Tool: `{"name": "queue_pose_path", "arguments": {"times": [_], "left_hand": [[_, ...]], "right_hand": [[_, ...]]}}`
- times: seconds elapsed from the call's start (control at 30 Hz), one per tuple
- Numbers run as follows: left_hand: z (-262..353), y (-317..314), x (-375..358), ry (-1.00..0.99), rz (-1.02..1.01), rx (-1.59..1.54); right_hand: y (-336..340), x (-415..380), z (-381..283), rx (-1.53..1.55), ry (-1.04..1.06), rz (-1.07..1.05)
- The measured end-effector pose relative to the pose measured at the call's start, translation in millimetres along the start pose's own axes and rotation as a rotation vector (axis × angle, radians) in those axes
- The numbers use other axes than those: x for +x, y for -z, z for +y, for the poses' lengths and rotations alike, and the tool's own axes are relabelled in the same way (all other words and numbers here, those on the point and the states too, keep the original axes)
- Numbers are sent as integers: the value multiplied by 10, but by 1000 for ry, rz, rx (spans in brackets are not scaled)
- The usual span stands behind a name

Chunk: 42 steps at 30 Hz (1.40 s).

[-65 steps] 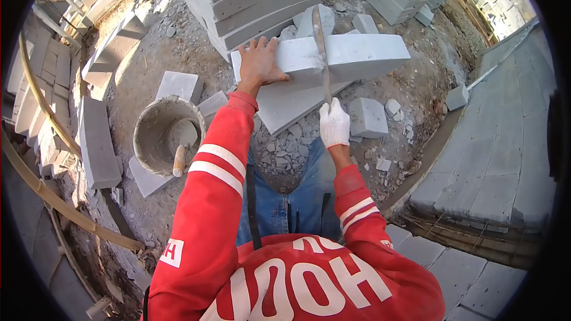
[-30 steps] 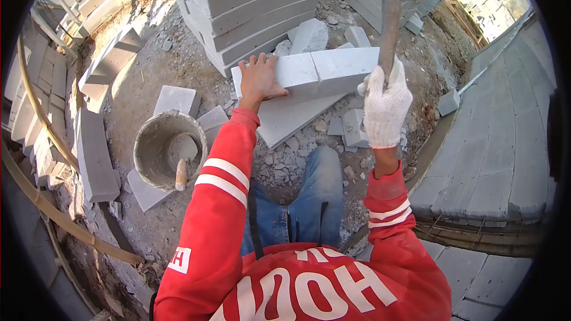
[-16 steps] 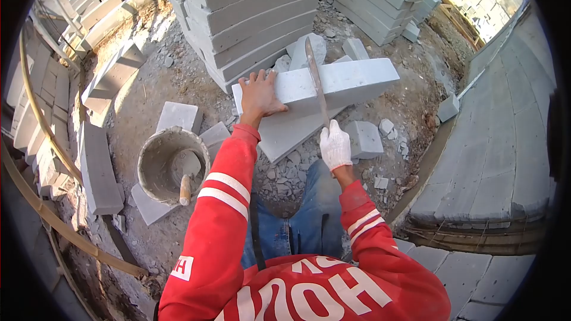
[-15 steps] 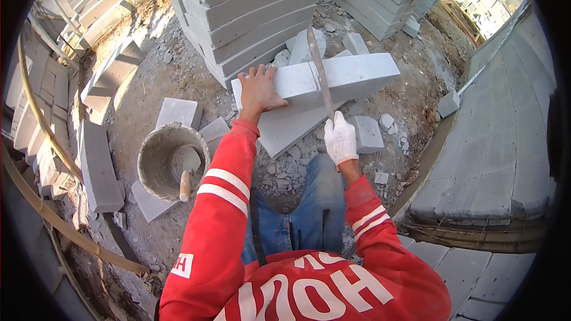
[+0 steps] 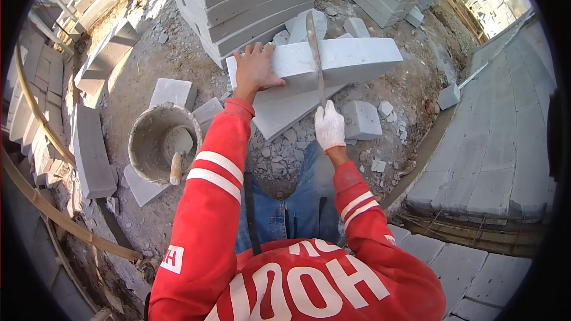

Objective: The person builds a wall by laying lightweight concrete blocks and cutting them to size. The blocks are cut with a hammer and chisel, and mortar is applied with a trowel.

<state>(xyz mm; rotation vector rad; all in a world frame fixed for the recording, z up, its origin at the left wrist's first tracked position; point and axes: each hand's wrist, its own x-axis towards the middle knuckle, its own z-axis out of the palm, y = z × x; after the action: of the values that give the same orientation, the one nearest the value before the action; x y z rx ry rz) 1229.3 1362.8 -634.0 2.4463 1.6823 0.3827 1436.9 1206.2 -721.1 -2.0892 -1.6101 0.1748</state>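
Note:
A long pale concrete block (image 5: 357, 53) stands on edge in front of me, over another flat block (image 5: 291, 110). My left hand (image 5: 256, 68), bare, grips its left end, with spread fingers across the top and the thumb on the near side. In a white knitted glove, my right hand (image 5: 330, 126) is closed around the lower end of a long, worn machete-like blade (image 5: 314, 44). The blade lies across the block's top near the middle, its tip pointing away from me. The glove hides the handle.
Left of me, a mortar-crusted bucket (image 5: 135, 148) holds a wooden-handled trowel (image 5: 176, 168). Stacked blocks (image 5: 256, 0) rise behind the work. Loose blocks (image 5: 92, 154) and broken chips (image 5: 285, 154) lie on the ground. A block wall (image 5: 493, 142) runs along the right.
The gloved hand and blade have shifted slightly along their stroke, and the blade now covers the cut line seen before. My left hand stays on the block. The whole view has moved slightly.

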Motion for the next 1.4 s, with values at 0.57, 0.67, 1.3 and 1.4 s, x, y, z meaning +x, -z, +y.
{"name": "queue_pose_path", "arguments": {"times": [0.57, 0.67, 1.3, 1.4], "left_hand": [[2, -35, -13, -1, 13, 24], [-13, 4, 19, -15, 29, 29], [-229, 54, 373, -72, -174, 77], [-239, 69, 397, -97, -118, 84]], "right_hand": [[2430, 346, -1032, 986, 507, 918], [412, -18, -325, 360, -54, 373], [2094, -34, -1194, 1098, 293, 903], [567, -135, -611, 705, -24, 631]]}}
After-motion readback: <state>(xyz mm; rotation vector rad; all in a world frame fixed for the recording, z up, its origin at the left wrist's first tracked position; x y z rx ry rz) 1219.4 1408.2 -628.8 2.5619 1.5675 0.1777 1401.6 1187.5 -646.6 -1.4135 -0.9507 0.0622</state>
